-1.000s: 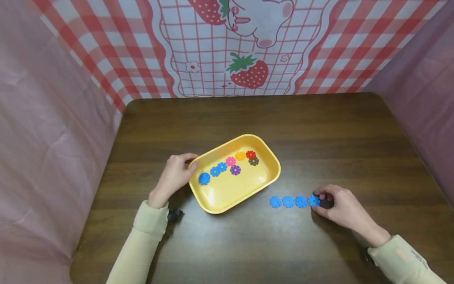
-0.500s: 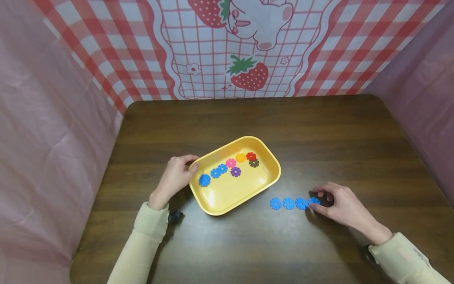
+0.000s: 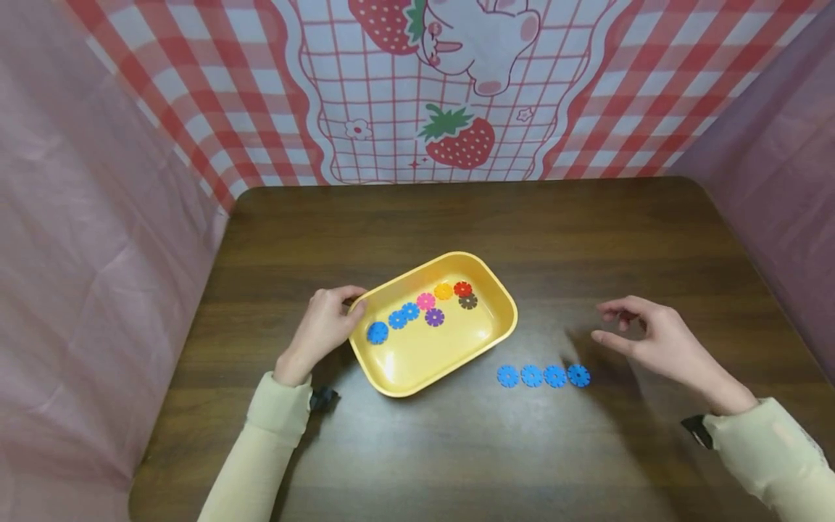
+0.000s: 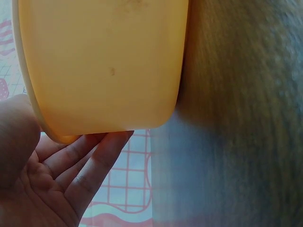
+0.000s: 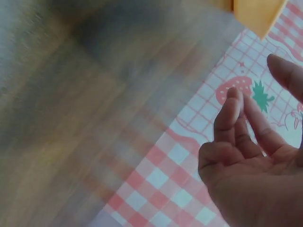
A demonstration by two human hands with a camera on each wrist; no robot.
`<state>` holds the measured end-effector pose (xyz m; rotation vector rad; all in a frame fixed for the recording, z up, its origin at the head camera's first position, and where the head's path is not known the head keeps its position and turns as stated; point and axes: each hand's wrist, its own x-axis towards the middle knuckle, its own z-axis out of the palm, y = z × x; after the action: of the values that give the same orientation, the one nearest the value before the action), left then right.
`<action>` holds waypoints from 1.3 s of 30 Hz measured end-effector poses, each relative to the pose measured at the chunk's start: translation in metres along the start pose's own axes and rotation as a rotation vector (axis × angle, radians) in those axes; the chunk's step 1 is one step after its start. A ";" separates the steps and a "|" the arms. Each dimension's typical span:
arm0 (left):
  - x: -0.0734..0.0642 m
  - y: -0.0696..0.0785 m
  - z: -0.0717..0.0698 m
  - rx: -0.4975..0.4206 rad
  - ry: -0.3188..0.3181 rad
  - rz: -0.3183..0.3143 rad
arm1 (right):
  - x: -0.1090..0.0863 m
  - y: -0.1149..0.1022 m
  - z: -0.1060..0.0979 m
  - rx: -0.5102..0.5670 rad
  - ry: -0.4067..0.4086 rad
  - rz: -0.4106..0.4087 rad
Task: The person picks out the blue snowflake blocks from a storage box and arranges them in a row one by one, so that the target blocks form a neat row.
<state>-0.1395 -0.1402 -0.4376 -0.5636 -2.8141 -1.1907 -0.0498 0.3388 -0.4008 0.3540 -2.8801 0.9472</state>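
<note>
My left hand (image 3: 321,328) grips the left end of a yellow plastic tub (image 3: 398,390), thumb over the rim and fingers against the outer wall, as the left wrist view also shows. Inside the tub lie several notched plastic discs: blue ones (image 3: 377,333), a pink one (image 3: 426,301), a purple one (image 3: 434,317), an orange one (image 3: 443,291), a red one (image 3: 462,289) and a brown one (image 3: 467,301). Right of the tub, several blue notched discs (image 3: 531,375) form a straight row on the table. My right hand (image 3: 665,341) hovers beyond the row's right end, fingers loosely bent, holding nothing.
A brown wood-grain table (image 3: 457,464) carries everything. Behind it hangs a red-and-white checked cloth (image 3: 215,94) with strawberry prints. Pink curtains (image 3: 98,254) flank the table on both sides.
My right hand has let go of the blue disc at the row's right end and moved up and to the right. The left hand keeps its grip on the tub.
</note>
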 end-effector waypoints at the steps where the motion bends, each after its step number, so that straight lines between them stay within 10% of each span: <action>1: 0.000 0.000 0.000 0.001 0.000 0.001 | 0.002 0.000 -0.001 0.022 -0.003 0.012; 17: -0.001 -0.001 -0.001 0.001 0.003 -0.004 | 0.061 -0.042 0.015 0.144 -0.060 -0.053; 39: 0.000 0.003 -0.001 0.024 0.008 0.015 | 0.125 -0.132 0.128 0.334 -0.226 -0.192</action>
<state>-0.1387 -0.1392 -0.4349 -0.5767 -2.8083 -1.1519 -0.1397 0.1357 -0.4080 0.7950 -2.8007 1.4341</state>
